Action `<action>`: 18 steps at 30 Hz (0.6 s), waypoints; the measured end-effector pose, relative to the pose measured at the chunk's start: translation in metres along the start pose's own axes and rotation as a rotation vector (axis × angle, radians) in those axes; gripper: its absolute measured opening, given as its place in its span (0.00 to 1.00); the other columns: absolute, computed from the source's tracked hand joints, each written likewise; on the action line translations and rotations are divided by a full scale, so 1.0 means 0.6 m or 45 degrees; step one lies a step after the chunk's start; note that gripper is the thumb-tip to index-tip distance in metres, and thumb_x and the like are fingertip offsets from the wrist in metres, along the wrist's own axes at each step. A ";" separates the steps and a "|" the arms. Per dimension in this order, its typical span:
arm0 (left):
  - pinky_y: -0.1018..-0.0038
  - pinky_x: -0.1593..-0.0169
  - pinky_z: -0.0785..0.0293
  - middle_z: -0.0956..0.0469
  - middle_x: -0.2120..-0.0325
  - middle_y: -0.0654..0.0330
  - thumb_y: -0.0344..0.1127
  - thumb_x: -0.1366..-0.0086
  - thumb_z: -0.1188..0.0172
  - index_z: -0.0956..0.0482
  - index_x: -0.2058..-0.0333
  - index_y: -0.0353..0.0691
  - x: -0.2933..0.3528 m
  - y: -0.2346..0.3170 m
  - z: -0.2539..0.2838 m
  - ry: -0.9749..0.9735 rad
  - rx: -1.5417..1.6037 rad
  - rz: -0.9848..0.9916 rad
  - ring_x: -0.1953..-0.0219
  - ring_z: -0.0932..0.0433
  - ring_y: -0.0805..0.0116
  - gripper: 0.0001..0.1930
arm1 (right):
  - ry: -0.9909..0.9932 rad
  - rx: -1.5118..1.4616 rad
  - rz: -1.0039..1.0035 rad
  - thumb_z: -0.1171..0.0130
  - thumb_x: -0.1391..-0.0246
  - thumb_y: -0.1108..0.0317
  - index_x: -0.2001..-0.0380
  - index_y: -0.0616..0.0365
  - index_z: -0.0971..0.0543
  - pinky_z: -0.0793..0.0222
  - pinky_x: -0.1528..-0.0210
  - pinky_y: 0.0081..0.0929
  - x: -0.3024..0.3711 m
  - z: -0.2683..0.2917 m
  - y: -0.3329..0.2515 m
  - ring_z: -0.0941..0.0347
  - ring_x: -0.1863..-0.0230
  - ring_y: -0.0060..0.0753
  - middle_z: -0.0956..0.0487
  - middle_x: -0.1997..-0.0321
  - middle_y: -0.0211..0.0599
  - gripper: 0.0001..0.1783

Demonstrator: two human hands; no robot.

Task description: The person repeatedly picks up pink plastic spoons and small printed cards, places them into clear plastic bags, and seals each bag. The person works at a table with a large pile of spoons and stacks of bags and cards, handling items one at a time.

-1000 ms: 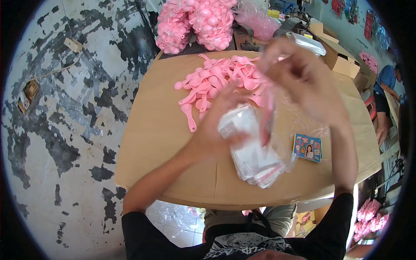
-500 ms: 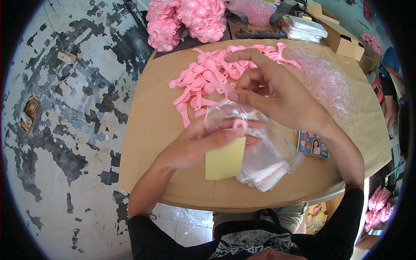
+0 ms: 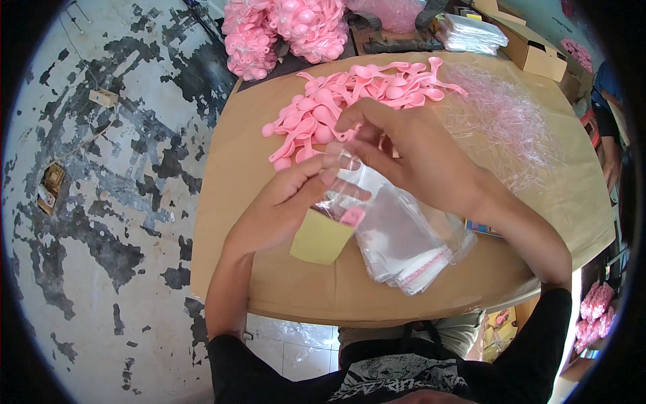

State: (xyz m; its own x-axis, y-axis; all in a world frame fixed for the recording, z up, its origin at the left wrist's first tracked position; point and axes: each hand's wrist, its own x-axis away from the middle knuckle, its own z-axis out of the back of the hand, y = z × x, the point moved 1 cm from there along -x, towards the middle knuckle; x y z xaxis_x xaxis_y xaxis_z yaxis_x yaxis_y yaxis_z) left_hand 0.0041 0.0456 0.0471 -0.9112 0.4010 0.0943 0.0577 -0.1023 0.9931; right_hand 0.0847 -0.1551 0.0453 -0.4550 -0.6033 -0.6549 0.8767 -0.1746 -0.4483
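My left hand (image 3: pixel 272 202) is closed on a small clear plastic bag (image 3: pixel 340 195), with a plain yellow card (image 3: pixel 319 237) and a pink spoon's end (image 3: pixel 351 216) hanging below the fingers. Whether card and spoon lie fully inside the bag I cannot tell. Close by, the thumb and bent fingers of my right hand (image 3: pixel 431 148) pinch at the bag's upper edge. A stack of clear flat bags (image 3: pixel 397 232) rests on the brown-covered table under my hands. Just beyond them spreads a pile of pink spoons (image 3: pixel 323 108).
Shredded clear-pink film (image 3: pixel 505 121) lies at the right of the table. My right forearm mostly covers a blue printed card (image 3: pixel 481 227). Behind stand bags of pink spoons (image 3: pixel 309 30), packed clear bags (image 3: pixel 471 34) and a cardboard box (image 3: pixel 538 57). Another person's arm (image 3: pixel 611 158) shows far right.
My hands have come together at the bag's upper edge. The yellow card and spoon have shifted down and left, and my right hand has dropped slightly to grip the plastic.
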 end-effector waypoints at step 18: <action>0.74 0.73 0.36 0.26 0.77 0.59 0.25 0.31 0.54 0.30 0.48 0.34 0.001 -0.029 -0.024 0.318 -0.872 -0.211 0.79 0.30 0.75 0.14 | -0.073 0.332 0.170 0.36 0.51 0.70 0.66 0.62 0.18 0.26 0.56 0.37 0.018 -0.037 -0.001 0.24 0.62 0.43 0.19 0.68 0.40 0.09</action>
State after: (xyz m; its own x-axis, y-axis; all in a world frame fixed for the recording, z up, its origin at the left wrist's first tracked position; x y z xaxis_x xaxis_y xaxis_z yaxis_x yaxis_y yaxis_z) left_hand -0.0033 0.0343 0.0291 -0.9561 0.2499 -0.1527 -0.2810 -0.6355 0.7192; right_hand 0.0756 -0.1444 0.0252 -0.3303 -0.6761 -0.6586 0.9420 -0.2806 -0.1843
